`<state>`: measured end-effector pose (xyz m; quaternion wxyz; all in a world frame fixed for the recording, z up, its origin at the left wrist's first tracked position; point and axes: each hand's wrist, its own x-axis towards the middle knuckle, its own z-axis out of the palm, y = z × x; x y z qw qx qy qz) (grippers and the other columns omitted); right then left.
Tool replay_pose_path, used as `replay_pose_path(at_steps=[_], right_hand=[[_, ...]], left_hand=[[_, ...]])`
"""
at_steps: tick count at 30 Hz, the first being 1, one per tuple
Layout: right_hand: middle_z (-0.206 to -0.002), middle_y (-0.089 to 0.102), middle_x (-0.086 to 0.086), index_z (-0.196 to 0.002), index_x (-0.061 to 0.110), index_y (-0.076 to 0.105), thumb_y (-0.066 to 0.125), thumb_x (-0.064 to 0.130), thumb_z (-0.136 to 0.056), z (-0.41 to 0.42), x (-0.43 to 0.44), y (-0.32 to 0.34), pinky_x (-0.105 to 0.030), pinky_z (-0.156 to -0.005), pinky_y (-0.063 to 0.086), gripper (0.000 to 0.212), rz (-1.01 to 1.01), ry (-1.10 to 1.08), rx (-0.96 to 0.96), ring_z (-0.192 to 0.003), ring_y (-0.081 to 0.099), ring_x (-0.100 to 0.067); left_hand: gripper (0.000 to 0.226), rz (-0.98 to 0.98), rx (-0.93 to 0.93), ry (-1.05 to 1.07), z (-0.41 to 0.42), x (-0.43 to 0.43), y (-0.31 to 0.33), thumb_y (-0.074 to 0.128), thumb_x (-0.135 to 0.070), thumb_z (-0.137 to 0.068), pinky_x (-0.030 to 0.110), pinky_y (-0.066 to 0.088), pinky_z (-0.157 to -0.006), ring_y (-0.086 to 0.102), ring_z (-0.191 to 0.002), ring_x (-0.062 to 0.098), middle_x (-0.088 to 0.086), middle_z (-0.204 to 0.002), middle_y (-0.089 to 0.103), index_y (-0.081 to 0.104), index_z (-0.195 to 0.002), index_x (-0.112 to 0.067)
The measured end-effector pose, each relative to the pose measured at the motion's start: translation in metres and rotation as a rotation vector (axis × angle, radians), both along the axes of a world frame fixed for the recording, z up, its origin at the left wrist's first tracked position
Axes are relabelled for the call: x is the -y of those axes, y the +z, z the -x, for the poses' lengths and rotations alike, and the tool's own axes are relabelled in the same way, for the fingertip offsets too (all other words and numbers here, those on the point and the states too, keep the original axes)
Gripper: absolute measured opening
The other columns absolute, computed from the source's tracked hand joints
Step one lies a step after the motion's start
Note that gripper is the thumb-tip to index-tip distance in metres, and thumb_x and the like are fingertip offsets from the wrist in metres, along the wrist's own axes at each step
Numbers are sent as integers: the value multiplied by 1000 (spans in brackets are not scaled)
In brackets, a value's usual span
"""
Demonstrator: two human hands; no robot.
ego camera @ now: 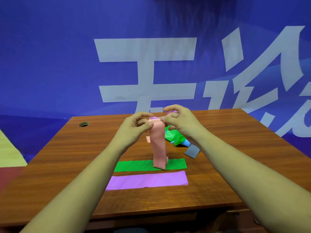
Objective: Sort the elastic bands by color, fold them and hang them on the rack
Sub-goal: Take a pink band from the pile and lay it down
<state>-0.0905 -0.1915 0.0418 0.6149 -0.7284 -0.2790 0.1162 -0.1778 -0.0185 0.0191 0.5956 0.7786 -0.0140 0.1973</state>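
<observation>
Pink band (158, 145) hangs with its long axis vertical, its lower end over the middle of the flat green band (134, 165). The left hand (134, 126) and right hand (178, 121) pinch its top corners, equally near. A purple band (148, 180) lies just nearer the person than the green band, an unsorted pile (175, 135) lies beyond it to the right, and bare tabletop (67, 157) lies to its left.

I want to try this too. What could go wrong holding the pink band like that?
The left hand and right hand pinch the pink band only at its top, so it might slip and fall. Its bottom end hangs by the flat green band and could drag it crooked.
</observation>
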Motion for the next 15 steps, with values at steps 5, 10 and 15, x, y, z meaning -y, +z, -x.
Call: replay_pose_path(at_steps=[5,10,15], right_hand=[[-90,73,-4,-114,22,65,71,23,-87,3,3,3,-24,-68,54,27,-13,31,18,-82,69,-11],[-89,73,-2,-96,15,73,71,16,-86,5,4,12,-17,-63,51,11,20,-14,148,-81,68,-11],[-85,72,1,-93,11,73,69,17,-87,5,2,28,-18,-64,50,9,-40,-87,155,-78,65,-8]], left_hand=[[16,-16,43,93,-4,1,4,66,-12,-91,26,52,-83,69,-89,10,3,-91,77,69,-103,-22],[11,-129,103,148,-7,3,15,69,-18,-89,28,54,-83,68,-91,12,-1,-93,74,72,-98,-25],[8,-172,121,213,-12,9,24,68,-26,-90,19,43,-72,57,-76,-1,-2,-89,68,70,-83,-31]])
